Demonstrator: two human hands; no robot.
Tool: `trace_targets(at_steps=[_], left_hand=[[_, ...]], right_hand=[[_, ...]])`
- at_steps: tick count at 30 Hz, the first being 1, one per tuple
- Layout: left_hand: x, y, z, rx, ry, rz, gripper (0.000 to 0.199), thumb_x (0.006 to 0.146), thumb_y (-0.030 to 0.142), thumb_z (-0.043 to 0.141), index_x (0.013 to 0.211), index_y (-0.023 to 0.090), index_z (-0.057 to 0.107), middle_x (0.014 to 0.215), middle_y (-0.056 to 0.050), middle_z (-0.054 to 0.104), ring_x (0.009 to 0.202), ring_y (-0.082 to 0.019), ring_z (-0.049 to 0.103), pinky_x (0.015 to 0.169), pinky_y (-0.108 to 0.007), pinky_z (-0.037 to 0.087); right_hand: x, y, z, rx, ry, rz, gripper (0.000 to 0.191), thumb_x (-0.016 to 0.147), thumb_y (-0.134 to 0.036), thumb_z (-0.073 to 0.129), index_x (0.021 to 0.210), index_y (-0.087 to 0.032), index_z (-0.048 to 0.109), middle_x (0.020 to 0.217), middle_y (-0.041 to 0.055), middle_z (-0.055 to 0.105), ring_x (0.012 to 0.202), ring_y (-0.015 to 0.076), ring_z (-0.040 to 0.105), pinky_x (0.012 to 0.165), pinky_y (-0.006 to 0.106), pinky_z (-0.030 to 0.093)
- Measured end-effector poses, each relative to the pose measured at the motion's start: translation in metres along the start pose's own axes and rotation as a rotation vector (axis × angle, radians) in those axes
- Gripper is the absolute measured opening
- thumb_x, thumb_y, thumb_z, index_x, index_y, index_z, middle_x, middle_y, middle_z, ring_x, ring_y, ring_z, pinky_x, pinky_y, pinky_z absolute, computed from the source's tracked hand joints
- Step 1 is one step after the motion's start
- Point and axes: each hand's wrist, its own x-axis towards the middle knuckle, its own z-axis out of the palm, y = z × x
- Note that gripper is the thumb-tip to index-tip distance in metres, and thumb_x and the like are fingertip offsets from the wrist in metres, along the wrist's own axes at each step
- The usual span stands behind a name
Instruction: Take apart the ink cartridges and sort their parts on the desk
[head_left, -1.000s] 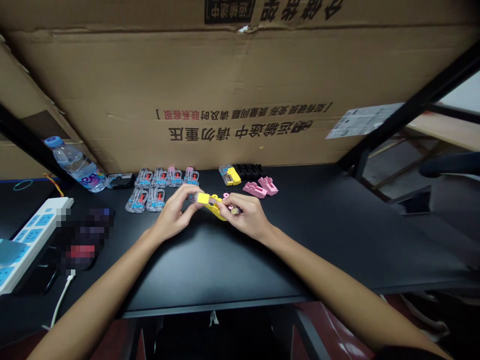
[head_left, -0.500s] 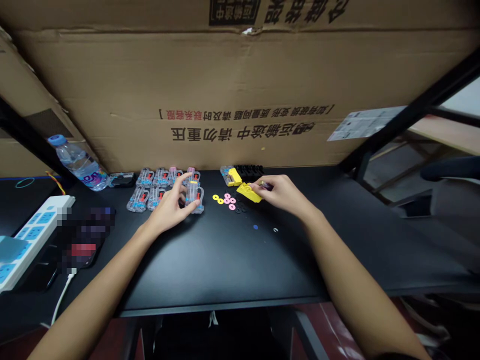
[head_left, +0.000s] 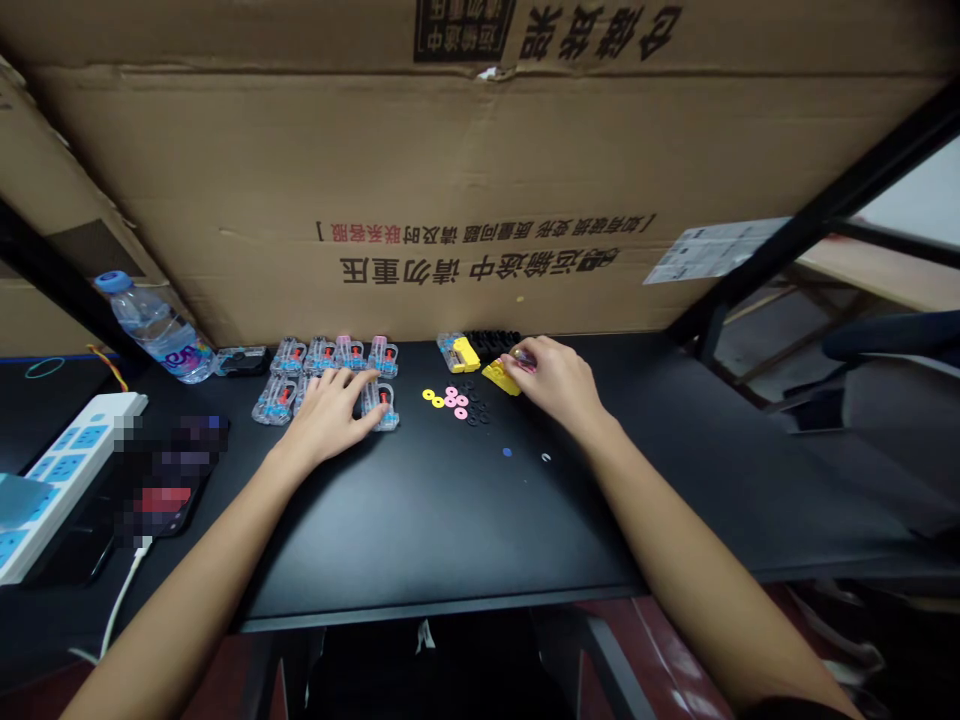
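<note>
Several clear plastic pieces with red and blue parts (head_left: 275, 399) lie in two rows at the table's back left. My left hand (head_left: 328, 415) rests over the front row, fingers spread, thumb and fingertips touching the rightmost clear piece (head_left: 387, 408). My right hand (head_left: 559, 385) is closed round a small dark and pink object (head_left: 526, 358), low over a yellow piece (head_left: 499, 377). Whether it also grips the yellow piece is hidden. Between the hands lie yellow rings (head_left: 438, 402), pink rings (head_left: 460, 413) and black rings (head_left: 484, 408). A clear and yellow piece (head_left: 458, 353) lies behind them.
Black parts (head_left: 493, 343) lie against the cardboard wall (head_left: 480, 160). A water bottle (head_left: 161, 330), a power strip (head_left: 71, 475) and a phone (head_left: 176, 480) are at left. A blue disc (head_left: 507, 452) and a white clip (head_left: 546, 457) lie nearer the front.
My left hand has lowered and its fingers have spread off the clear piece, which now lies flat in the front row. My right hand has shifted slightly, covering more of the yellow piece.
</note>
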Motion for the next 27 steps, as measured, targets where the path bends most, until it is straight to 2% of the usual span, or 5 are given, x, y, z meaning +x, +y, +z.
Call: trace_targets(at_steps=[4,8,11,19,27], left_hand=[[0.001,-0.003,0.002,0.008,0.018,0.031,0.046,0.103,0.053,0.055,0.139,0.025,0.065,0.138,-0.013,0.062,0.127,-0.037,0.054,0.103,-0.052,0.045],[0.001,-0.004,0.001,0.014,-0.007,0.064,0.035,0.106,0.043,0.052,0.131,0.027,0.070,0.137,-0.011,0.064,0.123,-0.034,0.057,0.103,-0.052,0.044],[0.002,-0.004,0.000,0.033,-0.026,0.071,0.030,0.107,0.040,0.051,0.124,0.027,0.072,0.137,-0.009,0.065,0.120,-0.032,0.060,0.101,-0.051,0.043],[0.001,-0.005,0.001,0.041,-0.028,0.061,0.030,0.107,0.038,0.050,0.124,0.027,0.072,0.139,-0.009,0.065,0.120,-0.032,0.060,0.099,-0.050,0.044],[0.002,-0.009,0.006,0.059,-0.012,0.068,0.030,0.106,0.036,0.049,0.123,0.026,0.072,0.141,-0.009,0.065,0.123,-0.032,0.060,0.102,-0.051,0.043]], right_hand=[[-0.005,-0.031,0.006,-0.100,-0.070,-0.159,0.036,0.100,-0.031,0.052,0.127,-0.023,0.075,0.129,0.0126,0.073,0.095,0.0284,0.074,0.072,0.035,0.052],[-0.005,-0.046,0.021,-0.187,-0.218,-0.223,0.042,0.102,-0.033,0.055,0.139,-0.021,0.070,0.144,0.0132,0.068,0.100,0.0309,0.076,0.076,0.038,0.057],[-0.005,-0.047,0.030,-0.166,-0.225,-0.258,0.042,0.104,-0.033,0.054,0.141,-0.023,0.069,0.149,0.0114,0.066,0.104,0.0300,0.076,0.080,0.038,0.058],[-0.003,-0.053,0.032,-0.030,-0.158,-0.228,0.030,0.102,-0.034,0.060,0.125,-0.021,0.074,0.149,0.0118,0.066,0.113,0.0300,0.074,0.082,0.037,0.057],[0.019,-0.064,0.038,-0.086,-0.220,-0.187,0.030,0.097,-0.041,0.067,0.118,-0.020,0.065,0.118,0.0119,0.075,0.098,0.0291,0.074,0.068,0.031,0.044]])
